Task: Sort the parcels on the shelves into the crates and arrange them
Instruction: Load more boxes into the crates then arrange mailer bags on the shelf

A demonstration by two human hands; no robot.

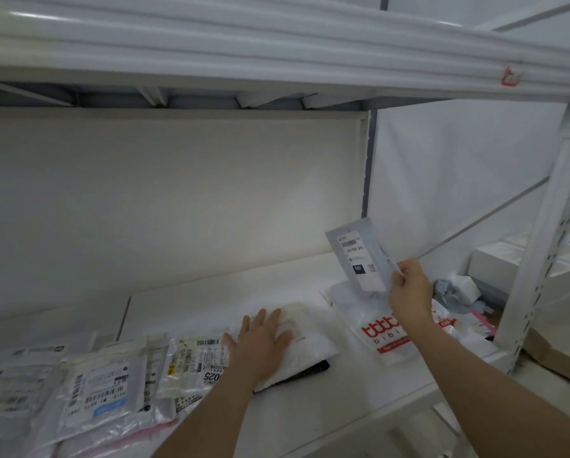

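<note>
- The right hand (409, 289) pinches a small grey mailer (363, 259) by its lower right corner, fingers curled on the edge, and holds it upright above the shelf board (210, 292) with the shipping label facing the camera.
- The left hand (263, 335) lies flat, fingers straight and slightly spread, on a white padded parcel (310, 345) near the middle of the shelf; it presses but grips nothing.
- The step in hand looks like reading the label before choosing a crate. A corner pinch on a thin, limp bag is weak, so sliding the fingers further in along the edge would steady it for the carry.
- The parcel under the left palm overlaps a dark flat packet (306, 371) beneath it; lifting it straight up, not dragging it, should keep that packet from sliding off the front edge.
- Along the front edge towards the left end lie several clear and white labelled bags (105, 385), overlapping one another.
- Below the raised mailer, towards the right end, lies a white bag with red lettering (382, 338), with more crumpled bags just beside the upright.
- No crate is in view.
- The shelving is white metal, with a perforated upright (541, 259) at the right and the upper shelf beam (277, 54) overhead; plain white panels close the back.
</note>
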